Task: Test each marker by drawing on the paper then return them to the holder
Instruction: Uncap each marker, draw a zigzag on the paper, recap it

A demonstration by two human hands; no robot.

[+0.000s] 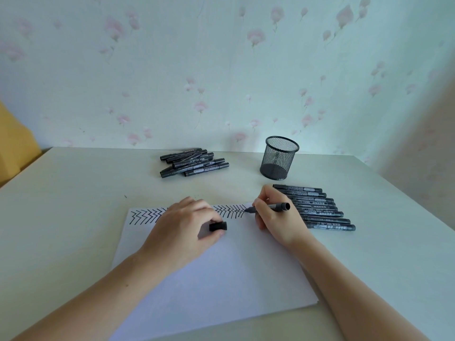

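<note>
Slim black marker [269,207], uncapped, w/ small pale print along the barrel, lies nearly level over the far right corner of the white sheet of paper [221,267]; its dark tip touches the paper at the right end of a row of black zigzag marks [230,210]. Butt end is round, points right. Right hand [273,217] grips it, fingers curled and pinching the barrel close to the tip. Left hand [183,226] rests on the paper, covering the mid part of the zigzag row; thumb and fingers pinch a short black marker cap [218,226].

Just right of the right hand, approx eight same black capped markers lie side by side in a neat row [317,207] on the pale table [73,205], caps to the right. Behind that row stands a black wire-mesh round pen holder [279,158], upright; can't tell if anything is inside. Left of the holder, well apart, a loose pile of more black markers [194,162] near the table's far edge. Behind: pale wallpaper w/ pink flowers [221,70].
</note>
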